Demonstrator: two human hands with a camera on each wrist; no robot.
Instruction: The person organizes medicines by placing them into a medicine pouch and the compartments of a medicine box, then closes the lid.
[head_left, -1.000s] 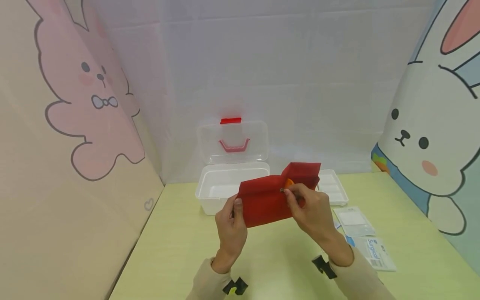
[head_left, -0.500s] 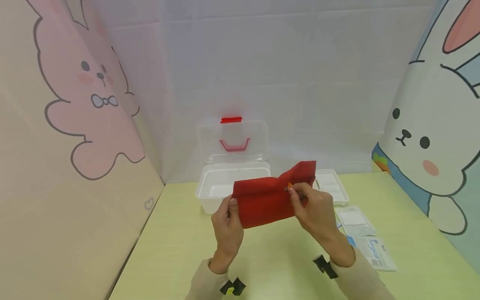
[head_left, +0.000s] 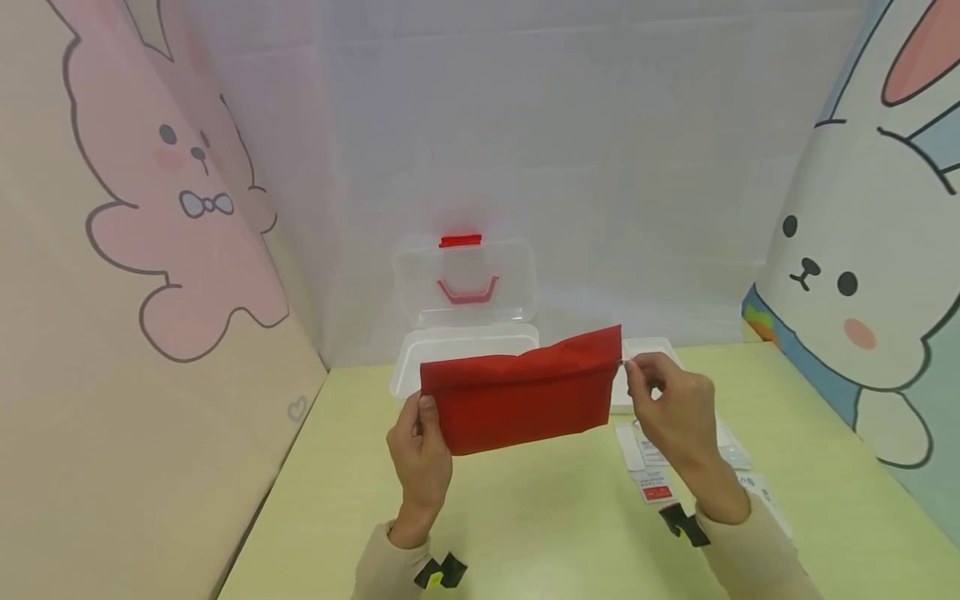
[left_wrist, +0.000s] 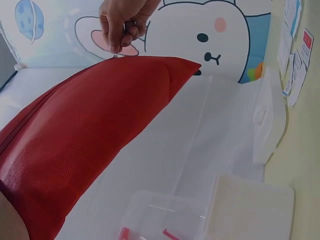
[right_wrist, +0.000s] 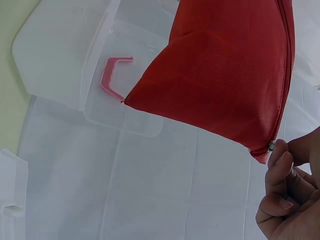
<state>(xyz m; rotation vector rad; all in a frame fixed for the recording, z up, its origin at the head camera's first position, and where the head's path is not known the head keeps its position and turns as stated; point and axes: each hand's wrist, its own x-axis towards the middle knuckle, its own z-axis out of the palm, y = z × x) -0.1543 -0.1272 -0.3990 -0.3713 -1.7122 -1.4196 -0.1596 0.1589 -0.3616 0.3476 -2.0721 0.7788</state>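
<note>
A red fabric zip pouch (head_left: 517, 412) is held up above the table, its zipper along the upper side. My left hand (head_left: 422, 462) grips its left end, thumb in front. At the right end, my right hand (head_left: 675, 408) pinches the zipper pull between thumb and fingertips. The metal slider (right_wrist: 271, 146) sits at the pouch's corner in the right wrist view, and the zipper line looks closed along its length. Whatever is inside the pouch is hidden, though the fabric bulges a little in the left wrist view.
Behind the pouch stands a white box (head_left: 408, 358) with its clear lid (head_left: 465, 283) raised and a red handle. A white tray (head_left: 648, 346) is to its right. Several flat packets (head_left: 652, 483) lie on the table (head_left: 337, 500) at the right, partly under my right forearm.
My right hand has moved right with the zipper pull to the pouch's right end, closing the opening where something orange showed. The left hand and pouch have shifted left.
</note>
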